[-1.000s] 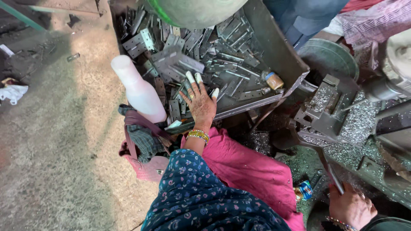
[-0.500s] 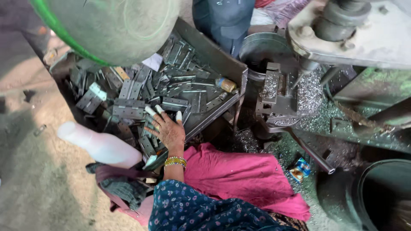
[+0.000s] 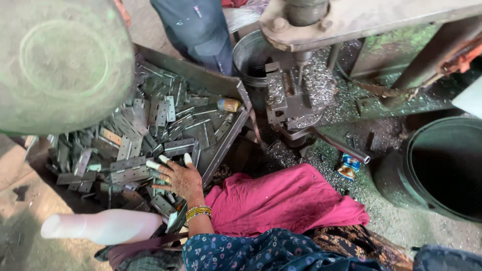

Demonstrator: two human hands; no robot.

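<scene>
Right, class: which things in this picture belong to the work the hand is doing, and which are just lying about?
In use:
- left hand, fingertips taped, resting on the metal hinges
- metal tray holding the hinges

Lying about:
- white plastic bottle
- pink cloth
- dark green bin
- small packet among the metal shavings

The right hand is out of frame; the left hand's [image 3: 182, 179] fingers [image 3: 188, 159] perhaps wear tape.
</scene>
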